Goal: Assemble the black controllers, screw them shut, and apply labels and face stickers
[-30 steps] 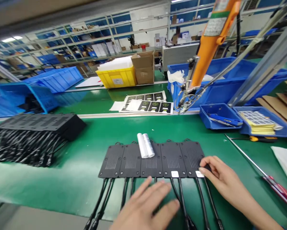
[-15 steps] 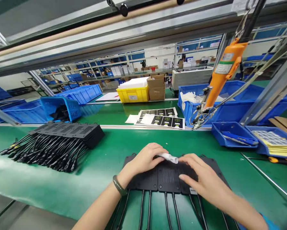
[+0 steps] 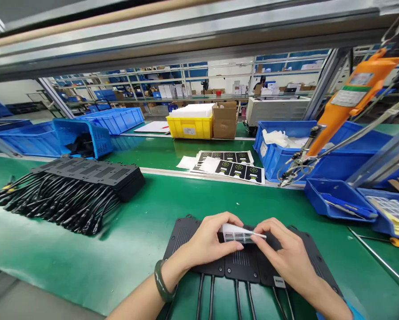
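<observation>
My left hand (image 3: 208, 240) grips a curled sheet of small labels (image 3: 236, 234) between thumb and fingers. At the sheet's right end, the thumb and fingertips of my right hand (image 3: 288, 255) are closed on its edge. Both hands are above a row of flat black boxes (image 3: 241, 269) with slotted, screwed faces, and black cables come out of their near side. A small white label (image 3: 279, 282) sits at the near edge of one box, close to my right wrist. My hands hide part of the row.
Stacked black boxes with bundled cables (image 3: 86, 178) lie at left. Printed black label sheets (image 3: 239, 169) are behind my hands. At right hangs an orange electric screwdriver (image 3: 349, 98) over blue bins (image 3: 279, 160). A small blue tray (image 3: 339, 204) holds tools; a metal rod (image 3: 382, 260) lies nearby.
The sheet was a rolled white tube in my left hand; now it is partly unrolled, showing its labels. My right hand has closed on its edge. The view has shifted slightly.
</observation>
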`<move>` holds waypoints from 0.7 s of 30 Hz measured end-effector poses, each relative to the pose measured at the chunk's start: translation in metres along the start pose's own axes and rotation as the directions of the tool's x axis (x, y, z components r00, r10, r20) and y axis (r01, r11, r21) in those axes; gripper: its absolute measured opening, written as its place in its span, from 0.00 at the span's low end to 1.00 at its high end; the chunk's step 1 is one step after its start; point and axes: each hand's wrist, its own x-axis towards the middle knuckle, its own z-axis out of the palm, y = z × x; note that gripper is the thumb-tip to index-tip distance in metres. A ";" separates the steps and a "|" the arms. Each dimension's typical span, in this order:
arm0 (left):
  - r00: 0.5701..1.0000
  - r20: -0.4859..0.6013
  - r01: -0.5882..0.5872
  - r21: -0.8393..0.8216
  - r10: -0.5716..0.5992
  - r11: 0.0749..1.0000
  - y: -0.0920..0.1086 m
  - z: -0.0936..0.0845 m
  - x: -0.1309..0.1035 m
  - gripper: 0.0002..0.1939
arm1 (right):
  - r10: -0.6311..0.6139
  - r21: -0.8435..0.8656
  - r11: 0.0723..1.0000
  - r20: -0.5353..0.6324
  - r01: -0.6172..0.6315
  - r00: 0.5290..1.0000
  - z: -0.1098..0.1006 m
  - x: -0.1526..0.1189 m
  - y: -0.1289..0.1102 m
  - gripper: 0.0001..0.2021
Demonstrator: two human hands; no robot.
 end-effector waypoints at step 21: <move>0.984 -0.077 0.160 -0.039 -0.163 0.986 -0.009 0.010 -0.004 0.06 | -0.224 -0.194 0.957 -0.021 0.216 0.974 -0.010 -0.008 0.008 0.08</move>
